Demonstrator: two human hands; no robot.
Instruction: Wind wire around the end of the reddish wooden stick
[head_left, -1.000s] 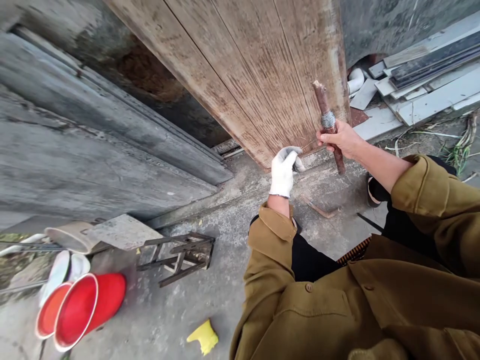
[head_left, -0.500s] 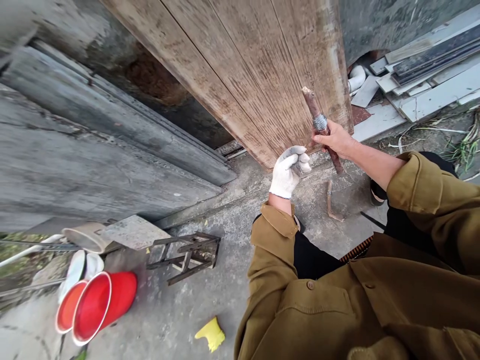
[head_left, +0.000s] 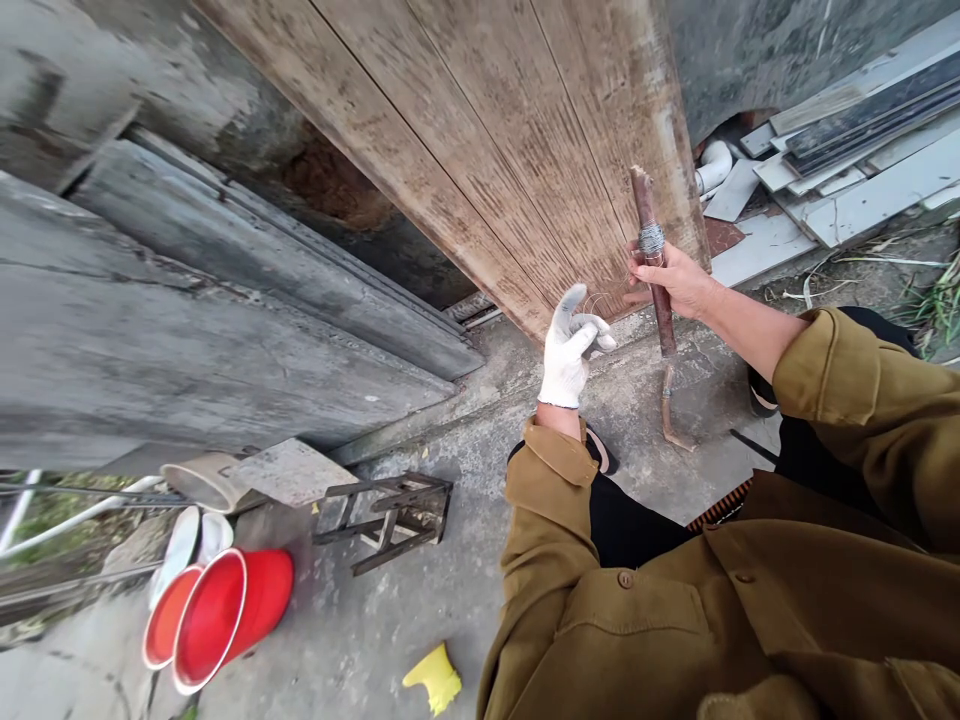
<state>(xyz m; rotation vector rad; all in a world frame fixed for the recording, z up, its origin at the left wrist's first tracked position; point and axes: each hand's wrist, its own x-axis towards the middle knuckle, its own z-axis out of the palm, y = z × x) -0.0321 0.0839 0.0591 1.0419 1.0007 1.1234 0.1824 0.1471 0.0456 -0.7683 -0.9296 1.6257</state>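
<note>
- Over the last half second I see the brown stick [head_left: 663, 315] swing from a slant to nearly straight up and down in my head view, shifting slightly right.
- The gloved left hand [head_left: 574, 350] has changed too: its forefinger now stands up and apart, where it was bent over the others. I judge this a small readjustment, since the grey wire coil [head_left: 651, 239] around the stick looks the same.
- I read the bare right hand as firmly closed: thumb and palm wrap the stick just below the coil, with fingers showing on its left side.
- The left hand is half spread, its remaining fingers curled. A thin wire [head_left: 596, 300] arcs beside them; I cannot tell whether they pinch it.
- The stick is right of the left hand, in front of the near end of the plank panel [head_left: 487, 130].
- Just nearer than the stick's lower end, I see a bent brown piece [head_left: 666, 405]; whether it hangs or lies on the ground, I cannot tell.
- Far right, white and dark strips [head_left: 862, 215] lie piled by the wall.
</note>
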